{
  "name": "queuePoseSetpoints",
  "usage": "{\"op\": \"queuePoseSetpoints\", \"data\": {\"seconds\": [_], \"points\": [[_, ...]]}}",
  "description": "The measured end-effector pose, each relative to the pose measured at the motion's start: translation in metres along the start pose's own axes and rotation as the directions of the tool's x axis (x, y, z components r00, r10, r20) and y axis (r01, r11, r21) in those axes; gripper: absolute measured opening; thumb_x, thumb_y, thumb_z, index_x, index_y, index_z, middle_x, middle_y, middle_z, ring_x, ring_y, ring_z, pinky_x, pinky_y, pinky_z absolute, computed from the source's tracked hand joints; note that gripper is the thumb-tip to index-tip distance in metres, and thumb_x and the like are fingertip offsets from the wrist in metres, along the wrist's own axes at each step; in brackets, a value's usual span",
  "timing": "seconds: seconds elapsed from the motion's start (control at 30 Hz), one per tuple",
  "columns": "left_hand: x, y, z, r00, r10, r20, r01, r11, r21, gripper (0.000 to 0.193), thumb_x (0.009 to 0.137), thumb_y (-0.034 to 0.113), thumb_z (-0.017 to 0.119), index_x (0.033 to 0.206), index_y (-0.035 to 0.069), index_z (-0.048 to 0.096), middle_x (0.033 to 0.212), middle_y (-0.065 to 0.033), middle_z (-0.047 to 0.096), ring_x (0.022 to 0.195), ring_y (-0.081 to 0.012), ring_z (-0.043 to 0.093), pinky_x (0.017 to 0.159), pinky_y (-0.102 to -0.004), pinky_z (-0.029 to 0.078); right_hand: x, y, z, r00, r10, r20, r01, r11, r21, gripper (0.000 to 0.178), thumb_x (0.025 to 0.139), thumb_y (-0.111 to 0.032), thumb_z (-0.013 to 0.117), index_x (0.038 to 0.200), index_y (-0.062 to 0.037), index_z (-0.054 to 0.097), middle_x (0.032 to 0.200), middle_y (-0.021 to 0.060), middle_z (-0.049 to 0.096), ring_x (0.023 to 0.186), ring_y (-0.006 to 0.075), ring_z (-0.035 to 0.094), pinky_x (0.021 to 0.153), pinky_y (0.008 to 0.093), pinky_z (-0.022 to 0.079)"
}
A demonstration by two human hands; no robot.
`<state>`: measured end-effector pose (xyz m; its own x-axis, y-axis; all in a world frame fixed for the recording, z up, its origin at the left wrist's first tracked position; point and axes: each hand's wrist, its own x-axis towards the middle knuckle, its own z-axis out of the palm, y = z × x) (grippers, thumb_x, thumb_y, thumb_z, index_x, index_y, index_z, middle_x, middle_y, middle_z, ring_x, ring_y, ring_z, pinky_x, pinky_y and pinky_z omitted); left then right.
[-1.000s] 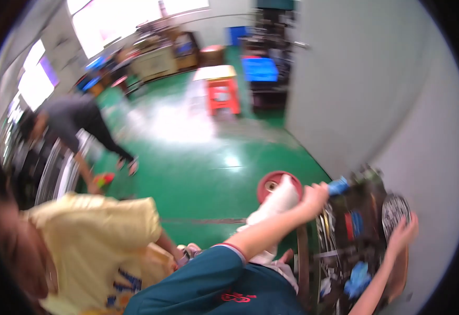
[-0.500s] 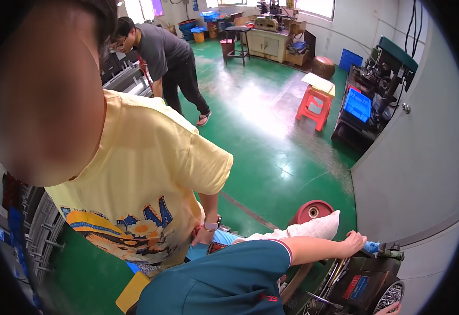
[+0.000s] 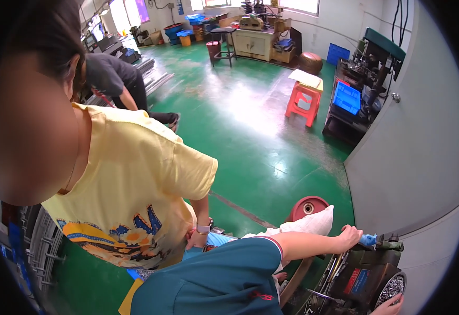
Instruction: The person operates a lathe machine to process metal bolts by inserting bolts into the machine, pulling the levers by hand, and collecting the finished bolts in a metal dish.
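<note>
My left hand (image 3: pixel 350 237), at the end of a bare arm from a teal sleeve, is closed at the end of a blue-wrapped handle (image 3: pixel 368 240) on a dark machine (image 3: pixel 359 283). Its grip is partly hidden by the hand itself. Low at the right edge, my right hand (image 3: pixel 388 306) shows only in part, its fingers stretched along the rim of a round container of small shiny metal parts (image 3: pixel 393 287). Between my arms and the machine body lie several thin rods (image 3: pixel 334 274).
A person in a yellow T-shirt (image 3: pixel 129 173) stands close at the left. Behind, another person in dark clothes (image 3: pixel 111 79) bends over metal bars. Beyond my left arm are a white sack (image 3: pixel 313 223) and a red wheel (image 3: pixel 308 208). A grey door (image 3: pixel 402 136) stands right of a red stool (image 3: pixel 304 100).
The view has shifted, so the room sits further left and higher. The person in dark clothes bends lower. More of my right hand shows beside the metal parts; my left hand stays at the handle.
</note>
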<state>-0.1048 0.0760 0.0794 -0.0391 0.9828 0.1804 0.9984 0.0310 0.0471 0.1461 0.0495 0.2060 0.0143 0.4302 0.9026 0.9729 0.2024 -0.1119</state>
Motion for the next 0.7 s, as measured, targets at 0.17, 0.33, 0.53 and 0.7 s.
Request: {"op": "queuePoseSetpoints", "data": {"seconds": [0.17,0.33,0.53,0.7], "points": [[-0.004,-0.007,-0.009,1.000,0.008,-0.012,-0.008,1.000,-0.019,0.016,0.071,0.014,0.050,0.082,0.003,0.045,0.064,-0.0053,0.052,0.062,-0.0178,0.053,0.045,-0.0336,0.041,0.000,-0.003,0.003,1.000,0.025,0.012,-0.024,1.000,-0.009,0.029,0.075,-0.031,0.057,0.080,-0.0024,0.055,0.073,0.0135,0.055,0.069,0.0314,0.052,0.061,0.0416,0.041],[-0.007,-0.013,-0.027,0.997,0.066,-0.028,-0.066,0.998,0.002,0.016,0.071,0.014,0.050,0.081,0.003,0.046,0.065,-0.0042,0.052,0.063,-0.0173,0.053,0.046,-0.0337,0.041,-0.004,0.045,0.013,0.987,0.038,0.157,-0.025,0.996,-0.087,0.029,0.083,-0.026,0.047,0.091,0.0006,0.055,0.089,0.0146,0.057,0.083,0.0287,0.053,0.072,0.0351,0.041],[-0.010,-0.023,-0.039,0.997,0.042,-0.070,-0.041,0.999,0.016,0.016,0.068,0.013,0.053,0.079,0.004,0.045,0.063,-0.0035,0.050,0.061,-0.0155,0.052,0.045,-0.0307,0.040,-0.002,0.045,0.016,0.983,0.046,0.180,-0.037,0.998,-0.053,0.029,0.082,-0.026,0.047,0.091,0.0005,0.055,0.089,0.0136,0.057,0.083,0.0280,0.052,0.073,0.0354,0.040],[-0.012,-0.025,-0.049,0.997,0.060,-0.055,-0.061,0.998,-0.009,0.017,0.066,0.012,0.054,0.078,0.004,0.044,0.062,-0.0032,0.049,0.060,-0.0145,0.052,0.045,-0.0291,0.039,-0.001,0.043,0.011,0.983,0.054,0.174,-0.042,0.997,-0.071,0.028,0.083,-0.026,0.047,0.092,-0.0005,0.055,0.091,0.0129,0.057,0.084,0.0272,0.052,0.074,0.0354,0.039]]}}
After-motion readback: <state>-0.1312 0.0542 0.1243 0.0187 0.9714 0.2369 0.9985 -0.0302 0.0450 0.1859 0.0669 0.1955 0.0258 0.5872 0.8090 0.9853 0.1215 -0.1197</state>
